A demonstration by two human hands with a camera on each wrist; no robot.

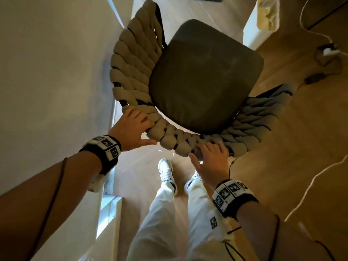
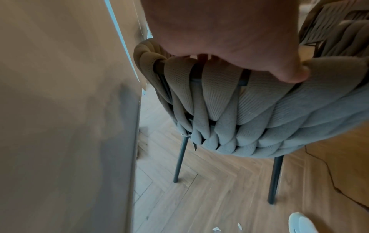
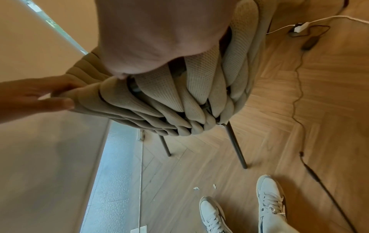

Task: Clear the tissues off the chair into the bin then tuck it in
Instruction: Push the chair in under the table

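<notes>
The chair has a dark seat cushion (image 1: 205, 80) with no tissues on it and a woven beige backrest (image 1: 130, 72). I stand behind it. My left hand (image 1: 135, 127) grips the backrest's top rim at its left end, fingers curled over the top and the thumb against the outer weave (image 2: 249, 110). My right hand (image 1: 212, 157) grips the same rim further right, fingers over the top and thumb behind. Each wrist view shows mostly palm, the left hand (image 2: 229, 39) and the right hand (image 3: 159, 34), pressed to the weave (image 3: 159, 94). The left hand (image 3: 30, 94) also shows in the right wrist view.
A pale wall (image 1: 56, 72) runs close along the chair's left side. Cables (image 1: 320, 166) and a charger (image 1: 327, 51) lie on the wooden floor to the right. Small tissue scraps (image 3: 196, 188) lie near my white shoes (image 1: 165, 172). A white box topped with cream material (image 1: 267, 14) stands far right.
</notes>
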